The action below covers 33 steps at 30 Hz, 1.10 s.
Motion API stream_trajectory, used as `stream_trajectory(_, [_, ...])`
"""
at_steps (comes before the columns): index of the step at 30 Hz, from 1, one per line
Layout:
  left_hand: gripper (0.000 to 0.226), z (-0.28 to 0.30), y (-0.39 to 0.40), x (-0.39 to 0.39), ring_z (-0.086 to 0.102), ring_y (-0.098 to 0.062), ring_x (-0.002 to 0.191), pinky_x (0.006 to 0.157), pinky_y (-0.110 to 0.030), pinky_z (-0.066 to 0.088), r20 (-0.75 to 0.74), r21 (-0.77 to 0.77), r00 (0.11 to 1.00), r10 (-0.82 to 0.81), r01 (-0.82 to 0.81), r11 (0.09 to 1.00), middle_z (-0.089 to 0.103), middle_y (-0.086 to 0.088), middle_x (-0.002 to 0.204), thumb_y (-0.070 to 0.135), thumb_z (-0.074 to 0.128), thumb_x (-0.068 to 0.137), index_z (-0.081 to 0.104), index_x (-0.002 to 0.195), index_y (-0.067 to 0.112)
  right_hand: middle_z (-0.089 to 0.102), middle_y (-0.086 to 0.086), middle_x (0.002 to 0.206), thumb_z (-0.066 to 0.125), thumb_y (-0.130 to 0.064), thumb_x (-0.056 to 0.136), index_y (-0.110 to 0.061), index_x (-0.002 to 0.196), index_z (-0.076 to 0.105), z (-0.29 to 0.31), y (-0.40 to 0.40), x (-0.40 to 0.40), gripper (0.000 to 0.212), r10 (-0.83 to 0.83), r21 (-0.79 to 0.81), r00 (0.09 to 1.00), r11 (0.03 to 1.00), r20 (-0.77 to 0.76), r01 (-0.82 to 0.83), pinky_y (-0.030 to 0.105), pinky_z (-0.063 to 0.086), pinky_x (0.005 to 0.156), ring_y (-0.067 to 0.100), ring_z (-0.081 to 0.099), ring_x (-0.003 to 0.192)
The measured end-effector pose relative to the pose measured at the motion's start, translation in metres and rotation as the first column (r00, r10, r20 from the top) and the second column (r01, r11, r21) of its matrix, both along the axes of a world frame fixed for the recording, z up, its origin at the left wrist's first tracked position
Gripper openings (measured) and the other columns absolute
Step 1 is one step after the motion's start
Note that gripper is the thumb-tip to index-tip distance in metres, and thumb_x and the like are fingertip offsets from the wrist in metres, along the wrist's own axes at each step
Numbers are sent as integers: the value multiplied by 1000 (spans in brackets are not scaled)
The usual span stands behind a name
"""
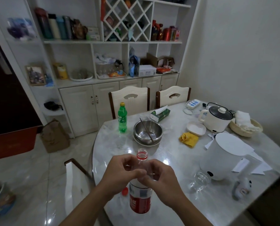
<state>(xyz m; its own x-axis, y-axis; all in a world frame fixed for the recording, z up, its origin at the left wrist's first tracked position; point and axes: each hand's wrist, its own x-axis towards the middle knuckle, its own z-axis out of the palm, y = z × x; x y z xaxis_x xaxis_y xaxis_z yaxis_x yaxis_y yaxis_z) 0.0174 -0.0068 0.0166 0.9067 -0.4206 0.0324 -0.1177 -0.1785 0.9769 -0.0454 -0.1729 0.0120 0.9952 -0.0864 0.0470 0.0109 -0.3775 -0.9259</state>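
The uncapped red-labelled plastic bottle point(140, 199) stands upright, mouth up; left hand point(124, 170) and right hand point(160, 176) both grip its shoulder.

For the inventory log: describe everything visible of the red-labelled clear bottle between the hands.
The clear plastic bottle stands upright near the front edge of the table. Its mouth is open, with a red ring round the threaded neck. A red label with a white upper band wraps the lower body; the clear upper part looks empty. The left hand and right hand curl their fingers round its shoulder. A red cap lies beside it.
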Motion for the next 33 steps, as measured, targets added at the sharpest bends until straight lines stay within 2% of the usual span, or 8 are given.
stream_trajectory(7, [11, -7, -1, -9, 71, -11, 62, 60, -21, 57, 20, 67, 1000, 6, -7, 998, 74, 0, 65, 19, 86, 69, 77, 72, 24, 71, -10, 58, 86, -9, 75, -9, 79, 76, -10, -2, -8, 10, -12, 80, 1000, 997, -7, 12, 13, 55, 55, 1, 67, 56])
stream_trajectory(12, [9, -7, -2, -18, 70, -16, 60, 58, -34, 60, -4, 26, 1000, 7, -7, 1000, 74, -8, 66, 26, 87, 68, 78, 69, 23, 75, 6, 60, 85, -8, 75, -12, 65, 75, -7, -3, -10, 14, -4, 97, 1000, 995, -24, 6, 20, 57, 54, 9, 69, 55])
stream_trajectory(14, [23, -8, -1, -22, 74, -29, 76, 68, -50, 60, -67, -14, 998, 14, -15, 1000, 77, -12, 83, 29, 87, 65, 79, 85, 21, 74, 26, 72, 84, -7, 76, 0, 72, 75, -6, -5, -8, 12, -4, 98, 999, 995, -33, 7, 44, 62, 60, 36, 71, 65])
stream_trajectory(16, [54, -13, 3, -25, 74, -25, 97, 81, -44, 62, -182, -59, 983, -35, 25, 998, 77, -9, 106, 20, 90, 62, 72, 112, 22, 69, 36, 80, 82, -4, 77, 5, 76, 73, -5, -5, -6, 13, -13, 89, 999, 996, -39, 16, 52, 60, 70, 49, 67, 78])
stream_trajectory(20, [40, -20, 8, -39, 75, -32, 95, 83, -38, 63, -288, -47, 950, -121, 112, 993, 78, -20, 101, -7, 83, 69, 72, 106, 2, 75, 22, 74, 81, -5, 78, -3, 73, 73, -3, -8, -4, 10, -67, 103, 995, 992, -73, 75, 28, 60, 61, 29, 73, 65])
stream_trajectory(26, [18, -27, 5, -44, 73, -31, 73, 68, -33, 60, -274, -5, 962, 17, -19, 1000, 78, -24, 84, -10, 84, 67, 78, 81, 1, 78, 9, 72, 82, -18, 77, -16, 72, 73, -10, 5, -6, 11, -129, 42, 989, 990, -78, 132, 37, 63, 68, 24, 75, 68])
stream_trajectory(30, [15, -31, 6, -45, 76, -32, 72, 66, -33, 63, -248, -4, 965, 79, -83, 997, 79, -17, 78, 1, 88, 67, 79, 78, 6, 81, -6, 85, 83, -20, 77, -26, 83, 76, -9, 4, -8, 10, -48, 205, 990, 976, -131, 74, 25, 62, 74, 8, 77, 80])
stream_trajectory(33, [11, -27, 9, -43, 77, -21, 70, 59, -24, 61, -206, -26, 970, 126, -134, 991, 80, -9, 75, 10, 88, 69, 80, 76, 15, 80, -9, 99, 89, -33, 65, -29, 100, 74, -10, 0, -16, 38, 96, 303, 970, 953, -222, -25, 16, 61, 72, 6, 76, 91])
